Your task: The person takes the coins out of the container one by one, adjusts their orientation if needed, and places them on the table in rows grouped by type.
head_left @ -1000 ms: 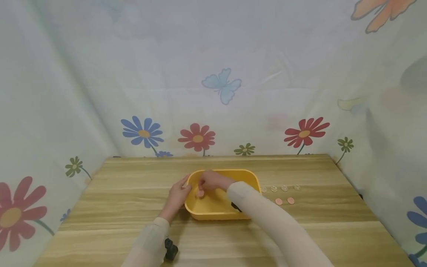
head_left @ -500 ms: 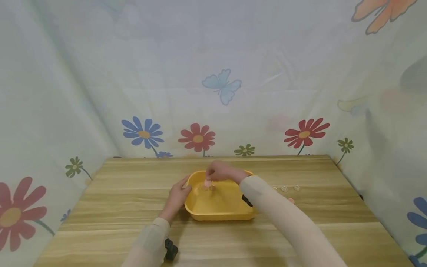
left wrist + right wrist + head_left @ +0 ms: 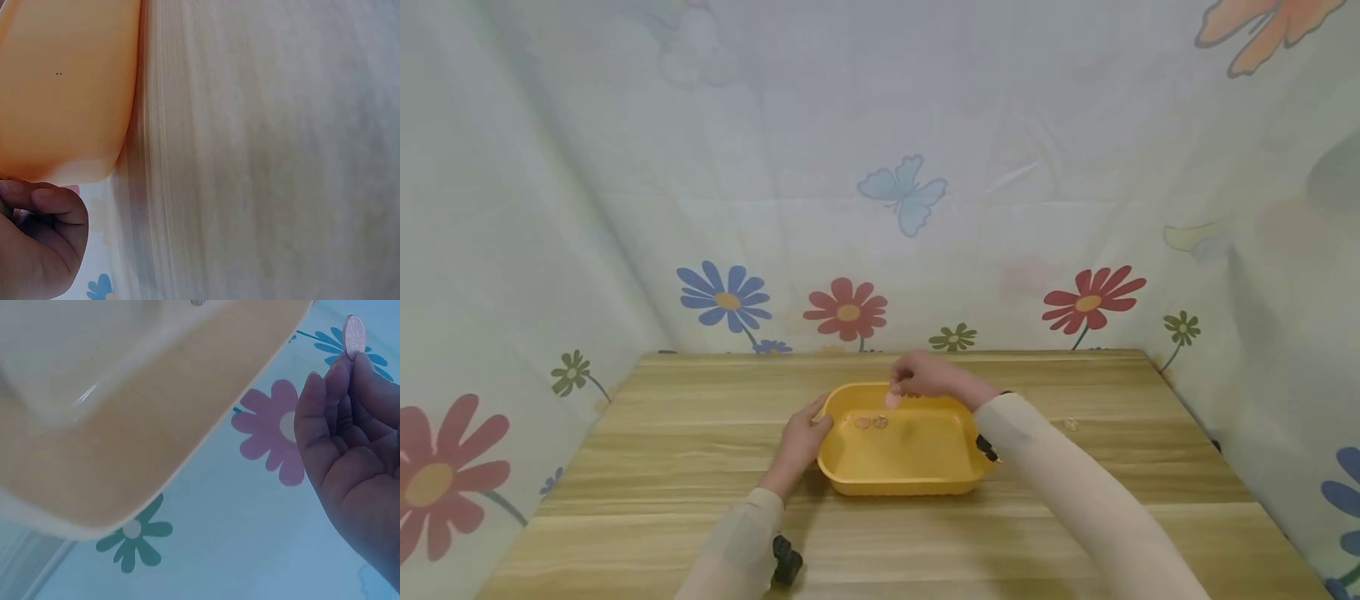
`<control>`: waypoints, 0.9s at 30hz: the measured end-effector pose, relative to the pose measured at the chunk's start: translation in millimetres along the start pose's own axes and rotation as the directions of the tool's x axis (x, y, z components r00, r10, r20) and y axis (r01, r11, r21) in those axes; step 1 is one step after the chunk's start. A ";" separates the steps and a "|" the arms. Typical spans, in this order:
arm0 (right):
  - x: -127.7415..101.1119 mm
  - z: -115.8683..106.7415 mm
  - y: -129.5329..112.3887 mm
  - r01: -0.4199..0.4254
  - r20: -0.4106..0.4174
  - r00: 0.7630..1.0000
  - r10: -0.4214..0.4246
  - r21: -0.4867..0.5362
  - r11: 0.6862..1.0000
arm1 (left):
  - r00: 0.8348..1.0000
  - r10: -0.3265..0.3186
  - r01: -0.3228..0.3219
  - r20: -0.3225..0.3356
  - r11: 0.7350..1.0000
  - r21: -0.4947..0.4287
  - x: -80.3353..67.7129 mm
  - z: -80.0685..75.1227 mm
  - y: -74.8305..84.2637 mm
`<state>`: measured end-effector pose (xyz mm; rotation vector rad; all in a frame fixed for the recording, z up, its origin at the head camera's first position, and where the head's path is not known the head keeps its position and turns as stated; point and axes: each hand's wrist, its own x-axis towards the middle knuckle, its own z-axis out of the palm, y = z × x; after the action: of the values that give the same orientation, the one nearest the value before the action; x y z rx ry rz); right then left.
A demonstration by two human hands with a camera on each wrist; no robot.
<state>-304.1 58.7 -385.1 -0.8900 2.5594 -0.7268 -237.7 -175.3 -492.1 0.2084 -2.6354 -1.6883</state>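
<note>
A yellow tub sits on a wooden table, its long axis running left to right; the left hand, fingers curled, grips its left end; the right hand, nearer the far edge, pinches a pinkish coin that shows against the far inner wall, its height above the floor unclear; two other coins lie side by side toward the tub's far left corner; a lone coin lies beyond its right end.
</note>
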 end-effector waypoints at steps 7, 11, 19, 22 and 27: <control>-25.6 -8.2 12.6 0.015 -0.024 1.000 -0.015 0.007 1.000 | 1.000 -0.012 0.012 0.008 1.000 -0.013 0.8 1.4 -0.3; -38.1 -9.8 24.2 0.029 -0.041 0.999 -0.028 0.031 0.999 | 1.000 -0.010 0.010 0.005 1.000 -0.017 0.6 0.7 0.1; -59.4 -10.5 43.9 0.009 -0.096 0.995 0.000 0.099 0.995 | 1.000 -0.011 0.011 0.007 1.000 -0.025 0.1 -0.4 2.0; -67.4 -10.7 49.9 -0.019 -0.105 0.994 0.032 0.121 0.992 | 1.000 -0.014 0.014 0.008 0.999 -0.031 -0.6 -0.1 2.2; -81.4 -11.2 58.4 -0.035 -0.116 0.992 0.055 0.168 0.985 | 1.000 -0.009 0.009 0.002 1.000 -0.017 -1.2 -0.7 1.6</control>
<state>-276.2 154.8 -397.5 -0.7541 2.5667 -0.9908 -236.7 -175.2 -490.3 0.2181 -2.6249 -1.7135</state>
